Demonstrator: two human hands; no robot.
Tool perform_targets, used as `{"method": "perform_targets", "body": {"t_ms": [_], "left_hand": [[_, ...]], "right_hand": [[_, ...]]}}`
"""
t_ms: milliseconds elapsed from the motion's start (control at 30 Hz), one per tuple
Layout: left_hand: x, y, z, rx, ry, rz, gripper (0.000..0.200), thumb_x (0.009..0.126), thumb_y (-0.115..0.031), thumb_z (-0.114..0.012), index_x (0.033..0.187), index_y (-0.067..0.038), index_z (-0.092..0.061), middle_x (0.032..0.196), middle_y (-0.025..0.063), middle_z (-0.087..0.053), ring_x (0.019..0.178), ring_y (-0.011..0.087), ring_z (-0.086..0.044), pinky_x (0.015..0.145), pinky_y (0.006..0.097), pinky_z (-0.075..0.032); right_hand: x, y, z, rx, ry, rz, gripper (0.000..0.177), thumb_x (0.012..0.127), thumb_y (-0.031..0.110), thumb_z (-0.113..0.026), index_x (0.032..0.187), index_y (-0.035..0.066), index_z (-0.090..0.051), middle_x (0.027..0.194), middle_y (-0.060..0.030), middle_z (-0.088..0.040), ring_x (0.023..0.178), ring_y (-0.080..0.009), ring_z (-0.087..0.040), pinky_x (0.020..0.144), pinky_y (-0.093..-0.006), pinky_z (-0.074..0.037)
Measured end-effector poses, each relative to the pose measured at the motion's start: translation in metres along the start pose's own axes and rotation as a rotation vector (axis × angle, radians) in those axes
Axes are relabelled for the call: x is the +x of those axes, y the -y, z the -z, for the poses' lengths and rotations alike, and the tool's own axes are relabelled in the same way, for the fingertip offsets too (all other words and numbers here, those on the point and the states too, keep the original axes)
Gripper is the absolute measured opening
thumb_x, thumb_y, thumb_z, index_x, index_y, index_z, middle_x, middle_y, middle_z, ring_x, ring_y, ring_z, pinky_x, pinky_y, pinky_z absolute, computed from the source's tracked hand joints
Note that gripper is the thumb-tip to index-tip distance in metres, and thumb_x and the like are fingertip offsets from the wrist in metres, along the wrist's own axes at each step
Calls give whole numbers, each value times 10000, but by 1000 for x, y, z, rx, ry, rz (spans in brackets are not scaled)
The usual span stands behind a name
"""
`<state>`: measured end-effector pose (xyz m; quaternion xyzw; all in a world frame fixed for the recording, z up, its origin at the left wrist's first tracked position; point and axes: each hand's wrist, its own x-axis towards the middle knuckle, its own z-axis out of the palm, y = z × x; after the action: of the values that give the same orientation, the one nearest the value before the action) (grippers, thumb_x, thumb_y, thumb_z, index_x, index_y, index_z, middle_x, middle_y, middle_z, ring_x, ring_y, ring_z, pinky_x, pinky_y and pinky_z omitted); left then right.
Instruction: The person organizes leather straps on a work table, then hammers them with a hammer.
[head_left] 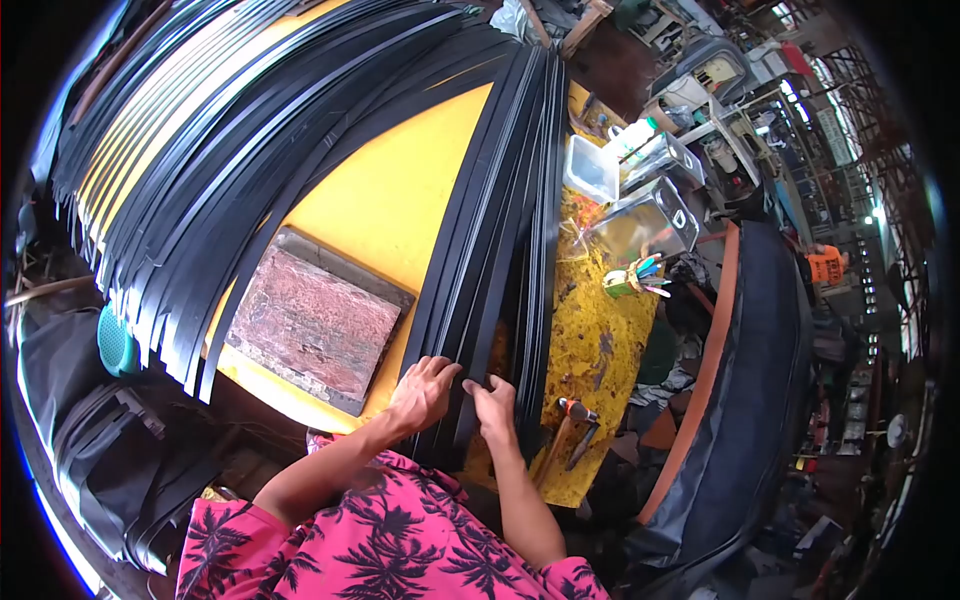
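Long black strips (482,210), perhaps leather or rubber, lie in a bundle down the table towards me. My left hand (424,394) rests at the near end of the bundle, its fingers curled over the strips' left side. Just right of it, my right hand (492,408) pinches the edge of one black strip (486,345) between thumb and fingers. Their fingertips are close together, with a small gap between. Left of the bundle sits a worn reddish slab (315,320) on the yellow tabletop (400,170).
More black strips (215,160) fan across the table's left side. On the stained yellow surface (590,340) to the right are a hammer (562,432), pens (645,275), a clear tub (592,168) and clear containers (655,222). A person in orange (827,266) is far right.
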<state>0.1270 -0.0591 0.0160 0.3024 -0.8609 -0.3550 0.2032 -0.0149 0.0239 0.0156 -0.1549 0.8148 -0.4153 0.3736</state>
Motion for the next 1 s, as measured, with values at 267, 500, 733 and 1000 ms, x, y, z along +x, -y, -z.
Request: {"method": "perform_targets", "body": {"t_ms": [267,500,733,1000], "left_hand": [[1,12,-1,177,128,-250,393,857,-171,-602,1247,-126,-626,1364,70,-543,1206,262,-524,984,424,-416],[1,13,0,155,138,-231,379,888,-229,-605,1255,-136,-629,1383,65,-529,1214,258,-516,992,429,-413],[-1,15,-2,134,125,-224,368,898,-234,-614,1254,-143,-634,1386,61,-525,1208,260,-515,991,434,-413],[-1,16,-2,127,113,-229,404,859,-208,-603,1252,-116,-621,1385,74,-523,1214,266,-509,978,432,-426]], "right_hand": [[11,-2,39,550,363,-199,334,900,28,-659,1210,-56,-566,1060,-96,-671,919,-176,-642,836,-301,-520],[19,-13,44,410,456,-132,275,931,85,-623,1188,-6,-586,954,-71,-649,824,-152,-640,715,-314,-551],[15,2,53,586,360,-275,401,897,126,-643,1270,5,-557,869,-20,-587,703,-143,-609,610,-257,-517],[15,8,56,590,447,-247,412,920,85,-622,1301,-20,-505,889,-70,-631,790,-209,-681,702,-359,-596]]}}
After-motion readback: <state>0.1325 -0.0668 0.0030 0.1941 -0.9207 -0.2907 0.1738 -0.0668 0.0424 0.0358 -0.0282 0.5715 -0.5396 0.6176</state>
